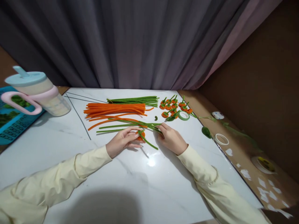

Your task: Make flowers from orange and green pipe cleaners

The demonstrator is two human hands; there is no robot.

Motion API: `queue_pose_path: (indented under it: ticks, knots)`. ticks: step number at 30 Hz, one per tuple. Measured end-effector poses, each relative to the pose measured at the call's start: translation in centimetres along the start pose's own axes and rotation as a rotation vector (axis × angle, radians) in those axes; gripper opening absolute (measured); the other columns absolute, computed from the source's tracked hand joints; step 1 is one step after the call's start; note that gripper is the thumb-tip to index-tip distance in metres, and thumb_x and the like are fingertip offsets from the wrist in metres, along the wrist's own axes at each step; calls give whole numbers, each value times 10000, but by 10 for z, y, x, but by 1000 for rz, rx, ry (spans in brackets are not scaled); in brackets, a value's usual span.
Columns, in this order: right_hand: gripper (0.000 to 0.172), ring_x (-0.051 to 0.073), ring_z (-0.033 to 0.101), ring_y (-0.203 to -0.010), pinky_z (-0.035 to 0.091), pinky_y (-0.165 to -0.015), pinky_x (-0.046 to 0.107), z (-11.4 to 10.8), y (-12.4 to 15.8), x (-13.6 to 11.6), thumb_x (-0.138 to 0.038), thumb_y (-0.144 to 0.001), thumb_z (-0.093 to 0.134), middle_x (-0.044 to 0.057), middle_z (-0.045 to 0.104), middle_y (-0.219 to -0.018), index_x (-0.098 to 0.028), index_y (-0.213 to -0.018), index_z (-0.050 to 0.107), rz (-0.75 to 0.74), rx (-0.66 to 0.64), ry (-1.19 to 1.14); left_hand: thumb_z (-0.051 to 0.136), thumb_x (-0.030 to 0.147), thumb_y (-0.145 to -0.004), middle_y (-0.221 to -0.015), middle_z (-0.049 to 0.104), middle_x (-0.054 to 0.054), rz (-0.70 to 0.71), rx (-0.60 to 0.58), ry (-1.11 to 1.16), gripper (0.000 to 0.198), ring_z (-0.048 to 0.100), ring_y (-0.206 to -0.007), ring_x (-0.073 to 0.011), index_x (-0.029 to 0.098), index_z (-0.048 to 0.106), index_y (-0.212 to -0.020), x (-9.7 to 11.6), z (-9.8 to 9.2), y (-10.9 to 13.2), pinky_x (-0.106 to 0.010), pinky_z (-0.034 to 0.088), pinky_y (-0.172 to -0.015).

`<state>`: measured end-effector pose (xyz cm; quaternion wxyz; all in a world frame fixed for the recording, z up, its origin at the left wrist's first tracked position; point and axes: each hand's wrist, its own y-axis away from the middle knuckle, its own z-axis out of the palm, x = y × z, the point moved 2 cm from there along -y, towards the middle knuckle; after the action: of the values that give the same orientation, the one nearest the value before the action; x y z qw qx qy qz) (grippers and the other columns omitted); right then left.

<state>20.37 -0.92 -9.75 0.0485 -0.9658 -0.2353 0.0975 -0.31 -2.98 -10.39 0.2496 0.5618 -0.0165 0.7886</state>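
Note:
My left hand (122,140) pinches a small orange pipe-cleaner flower (140,134) with a green stem that trails toward me on the white marble table (130,183). My right hand (171,138) rests just right of it, fingers curled on the ends of loose green pipe cleaners (130,124). Behind them lie a bundle of orange pipe cleaners (114,109) and a bundle of green ones (135,100). Several finished orange flowers (174,105) sit at the back right.
A lidded plastic jug with a pink handle (35,93) stands at the left beside a blue mat (10,124). A green tape roll (183,115), a green leaf (206,132) and a white tape roll (220,139) lie right. A grey curtain hangs behind.

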Motion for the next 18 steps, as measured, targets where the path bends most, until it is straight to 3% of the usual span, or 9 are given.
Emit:
queue_pose_path:
  ticks: [3,7,11,14,18]
  knots:
    - [360,182,577,-787,462,-691,281,0,-2,10,-32,-744,452,113,575,-972,-101,-1085,544,4,58,-251,707,322,-732,-855,682,-51,103,36,-32,376,689,-836,-240,166,546,-1034,2,-1,1,-306,590,-680]
    - [429,165,587,-749,485,-717,297,-1,-6,22,-66,-723,503,38,604,-839,-162,-1140,480,103,67,-620,711,335,-723,-831,675,-52,227,94,-120,387,693,-799,-245,141,531,-1006,7,2,4,-327,597,-667]
    - [405,121,589,-603,499,-553,255,1,-7,28,-126,-712,492,17,565,-876,-180,-1109,429,315,7,-973,709,336,-719,-805,676,-55,314,151,-176,379,689,-800,-246,132,534,-986,7,3,6,-328,595,-653]
    - [320,92,523,-469,432,-415,232,2,-8,34,-208,-729,499,14,550,-874,-180,-1036,414,364,38,-988,709,351,-712,-819,681,-62,319,167,-183,392,690,-801,-241,134,529,-984,5,2,4,-341,585,-705]
    - [301,99,502,-543,416,-493,229,-5,-9,45,-280,-702,600,13,576,-837,-183,-953,465,391,152,-917,719,370,-693,-825,682,-60,330,191,-189,405,696,-771,-239,138,527,-965,3,0,1,-368,572,-752]
